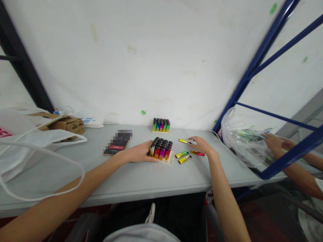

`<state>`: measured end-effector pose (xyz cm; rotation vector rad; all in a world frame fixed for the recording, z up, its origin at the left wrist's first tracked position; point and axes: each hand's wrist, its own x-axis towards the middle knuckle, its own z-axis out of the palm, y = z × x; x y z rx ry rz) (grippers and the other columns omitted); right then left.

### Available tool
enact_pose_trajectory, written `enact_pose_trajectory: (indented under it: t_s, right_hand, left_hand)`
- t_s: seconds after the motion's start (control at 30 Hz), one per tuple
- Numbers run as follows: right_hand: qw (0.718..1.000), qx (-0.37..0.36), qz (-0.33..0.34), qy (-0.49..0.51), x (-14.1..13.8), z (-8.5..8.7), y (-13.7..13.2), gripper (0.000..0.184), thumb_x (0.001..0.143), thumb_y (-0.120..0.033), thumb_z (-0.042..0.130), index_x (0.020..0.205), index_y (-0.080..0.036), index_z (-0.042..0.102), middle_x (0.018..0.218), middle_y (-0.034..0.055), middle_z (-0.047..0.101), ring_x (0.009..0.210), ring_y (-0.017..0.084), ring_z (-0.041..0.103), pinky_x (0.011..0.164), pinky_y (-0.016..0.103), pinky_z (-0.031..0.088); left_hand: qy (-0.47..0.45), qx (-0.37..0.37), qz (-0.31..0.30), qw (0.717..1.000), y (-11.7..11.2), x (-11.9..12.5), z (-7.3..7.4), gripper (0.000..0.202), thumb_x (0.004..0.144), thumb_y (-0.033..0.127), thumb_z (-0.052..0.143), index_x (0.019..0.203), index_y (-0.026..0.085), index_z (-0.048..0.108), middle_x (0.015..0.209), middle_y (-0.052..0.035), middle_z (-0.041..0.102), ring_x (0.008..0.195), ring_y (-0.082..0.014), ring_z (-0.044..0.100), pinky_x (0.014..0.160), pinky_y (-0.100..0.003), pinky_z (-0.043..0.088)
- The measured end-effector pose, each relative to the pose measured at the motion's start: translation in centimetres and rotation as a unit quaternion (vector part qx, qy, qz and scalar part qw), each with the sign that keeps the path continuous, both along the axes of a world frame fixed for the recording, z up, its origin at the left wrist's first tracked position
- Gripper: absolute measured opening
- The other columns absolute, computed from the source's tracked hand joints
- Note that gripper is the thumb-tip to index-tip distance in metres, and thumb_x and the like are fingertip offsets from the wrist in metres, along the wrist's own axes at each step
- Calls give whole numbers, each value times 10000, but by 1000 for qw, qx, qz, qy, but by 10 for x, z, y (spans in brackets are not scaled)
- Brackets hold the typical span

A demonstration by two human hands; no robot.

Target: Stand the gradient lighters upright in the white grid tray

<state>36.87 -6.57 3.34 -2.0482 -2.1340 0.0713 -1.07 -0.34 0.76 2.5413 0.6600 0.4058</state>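
Note:
My left hand (pixel 141 152) is closed around the left side of a pale lighter tray (pixel 169 158), thumb at the near edge and fingers behind. Upright lighters (pixel 161 148) with black tops and red, purple and whitish bodies fill most of it, and bare slots show along its right side. To the right, my right hand (pixel 201 145) has its fingertips on the end of a yellow lighter (pixel 184 141). Below that hand lie a green-yellow lighter (pixel 181 154), another yellow lighter (pixel 185 159) and a red lighter (pixel 197 153), all flat on the table.
A second full lighter tray (pixel 160 125) stands against the wall. Left are a phone (pixel 117 143), a cardboard box (pixel 68 126) and white plastic bags (pixel 45 148) with a looping white cable. Right, a blue metal frame (pixel 252 72) borders a clear plastic bag (pixel 242 141) and another person's hands (pixel 274 144).

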Motion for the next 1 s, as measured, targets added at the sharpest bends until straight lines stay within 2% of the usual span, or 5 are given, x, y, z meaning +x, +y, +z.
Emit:
enact_pose_trajectory:
  t_s: [0.27,0.43,0.6,0.8,1.0]
  right_hand:
    - [1000,13,-18,-7,-8,-16,10,236,969,-187,705,1169,-140,822,1133,152,823,1038,264,766,962,312,539]
    - [988,89,-17,124,1,-19,13,268,873,-123,734,1130,-152,806,1129,141,810,943,233,774,919,327,583]
    - [918,172,7,356,0,-13,13,328,841,-321,796,1146,-204,770,1066,99,792,990,262,774,969,444,609]
    - [770,150,57,618,-30,13,-4,498,784,-499,888,1194,-258,739,1141,42,714,1011,250,779,966,455,622]
    - [756,145,79,633,-59,38,-19,500,757,-482,932,1174,-252,780,990,4,698,821,144,682,834,334,619]
  left_hand:
    - [-1,12,6,1000,1,0,0,798,874,649,804,1509,215,591,1493,-102,632,1342,-330,652,1244,-387,442]
    - [-6,9,-1,1000,4,0,-4,806,869,656,805,1510,217,593,1511,-111,618,1372,-341,625,1278,-415,401]
    - [-3,8,-1,1000,4,0,-4,829,865,675,800,1524,223,579,1524,-107,606,1393,-333,612,1282,-394,391]
    - [-2,5,-4,1000,5,-1,-3,834,884,641,801,1545,198,553,1529,-127,597,1392,-338,609,1278,-406,392]
    - [-6,0,-4,1000,4,-1,-3,791,878,617,811,1517,210,584,1527,-122,601,1393,-342,611,1284,-420,389]
